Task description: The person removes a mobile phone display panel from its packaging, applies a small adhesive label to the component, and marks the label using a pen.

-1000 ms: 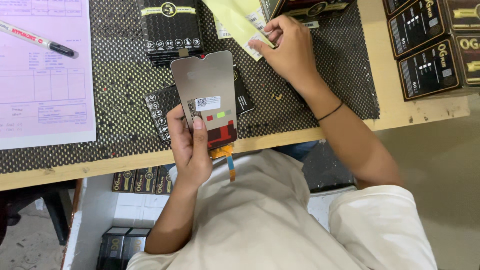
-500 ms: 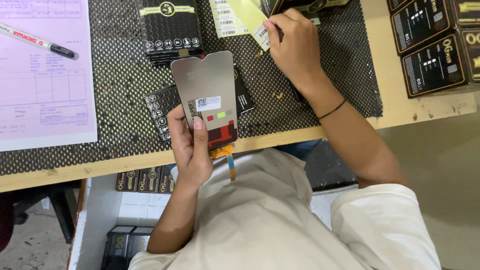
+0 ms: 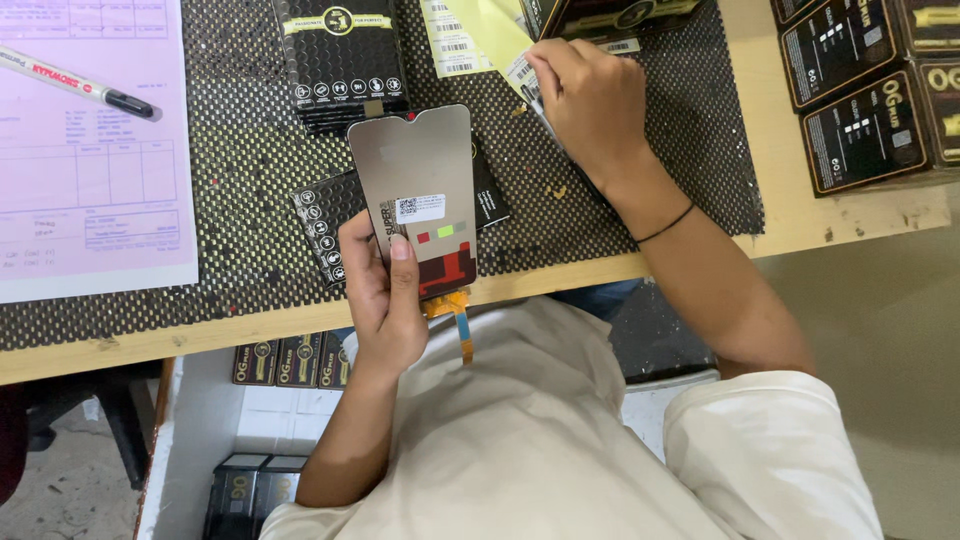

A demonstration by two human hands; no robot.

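Observation:
My left hand (image 3: 385, 295) holds a phone display panel (image 3: 415, 190) upright over the table's front edge, its grey back toward me, thumb resting on it. The panel carries a small white sticker, coloured patches and an orange flex cable (image 3: 458, 320) hanging below. My right hand (image 3: 590, 100) reaches forward onto the black mesh mat (image 3: 250, 200) and pinches the edge of a yellowish sheet of barcode stickers (image 3: 480, 35). A black band circles that wrist.
A flat black box (image 3: 340, 60) lies behind the panel, another black box (image 3: 325, 235) under it. A pink form (image 3: 90, 170) with a marker pen (image 3: 80, 85) sits left. Several dark boxes (image 3: 870, 90) are stacked right. More boxes (image 3: 290, 360) sit below the wooden table edge (image 3: 200, 335).
My right hand has shifted slightly along the sticker sheet at the back of the mat. My left hand keeps the display panel in the same place.

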